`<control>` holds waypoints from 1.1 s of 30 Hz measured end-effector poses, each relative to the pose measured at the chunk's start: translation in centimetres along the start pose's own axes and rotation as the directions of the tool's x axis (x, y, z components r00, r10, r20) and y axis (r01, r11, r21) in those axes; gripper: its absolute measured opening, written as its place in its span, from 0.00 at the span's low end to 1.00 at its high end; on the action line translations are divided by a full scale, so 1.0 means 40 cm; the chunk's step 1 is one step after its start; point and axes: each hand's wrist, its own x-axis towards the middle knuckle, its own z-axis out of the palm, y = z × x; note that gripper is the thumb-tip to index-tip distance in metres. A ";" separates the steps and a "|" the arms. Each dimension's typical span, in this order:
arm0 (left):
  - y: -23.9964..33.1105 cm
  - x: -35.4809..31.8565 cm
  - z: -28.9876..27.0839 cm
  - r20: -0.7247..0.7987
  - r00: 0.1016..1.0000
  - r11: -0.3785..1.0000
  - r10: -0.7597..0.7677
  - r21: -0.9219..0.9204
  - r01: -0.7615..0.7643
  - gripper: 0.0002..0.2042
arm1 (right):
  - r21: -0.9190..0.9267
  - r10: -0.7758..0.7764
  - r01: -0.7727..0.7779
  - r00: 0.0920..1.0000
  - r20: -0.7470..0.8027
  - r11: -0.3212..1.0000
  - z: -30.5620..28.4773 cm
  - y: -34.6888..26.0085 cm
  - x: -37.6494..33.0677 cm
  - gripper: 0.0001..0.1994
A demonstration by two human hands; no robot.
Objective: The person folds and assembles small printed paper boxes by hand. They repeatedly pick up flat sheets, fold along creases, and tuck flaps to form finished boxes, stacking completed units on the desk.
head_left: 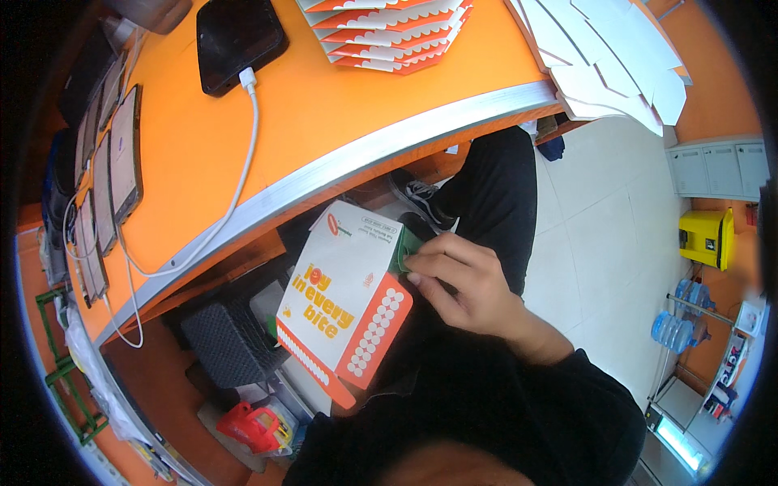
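A cardboard food box point(324, 275), white with yellow lettering and orange scalloped flaps, is tilted over my lap, partly folded. My right hand point(466, 283) is closed at its right edge, thumb and fingers pinching a green flap point(403, 249) there. My left hand does not show; the box and my dark sleeve may hide it. Beyond the box, on the orange table point(324, 130), stands a stack of nested orange-and-white cartons point(389, 36). Flat white carton blanks point(612, 61) lie fanned out at the table's right end.
A black phone point(239, 40) is plugged into a white cable point(251, 146) trailing over the table edge. Several more phones point(126, 154) line the left side. Below are a black woven box point(231, 340) and a red bag point(251, 425). A yellow bin point(705, 239) stands far right.
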 end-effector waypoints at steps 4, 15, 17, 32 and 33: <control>0.001 -0.001 0.005 0.022 1.000 1.000 0.014 0.005 -0.014 0.27 | 0.053 -0.004 0.009 0.995 -0.097 0.999 0.009 0.008 -0.007 0.10; 0.103 0.011 0.042 -0.064 0.985 0.700 -0.159 -0.711 0.067 0.21 | -0.305 -0.167 0.135 0.983 -0.080 0.943 0.033 0.011 0.003 0.14; 0.110 0.026 0.045 -0.103 0.937 0.613 -0.333 -0.779 0.132 0.19 | -0.310 -0.166 0.156 0.986 -0.004 0.938 0.031 0.016 -0.004 0.17; 0.228 0.033 -0.084 0.492 0.860 0.521 0.139 -0.775 0.359 0.17 | -0.284 -0.354 0.293 0.916 -0.191 0.913 -0.108 0.065 0.021 0.09; 0.283 0.015 -0.115 0.456 0.862 0.813 0.222 -0.574 0.094 0.19 | -0.281 -0.359 0.306 0.920 -0.159 0.909 -0.108 0.078 0.021 0.12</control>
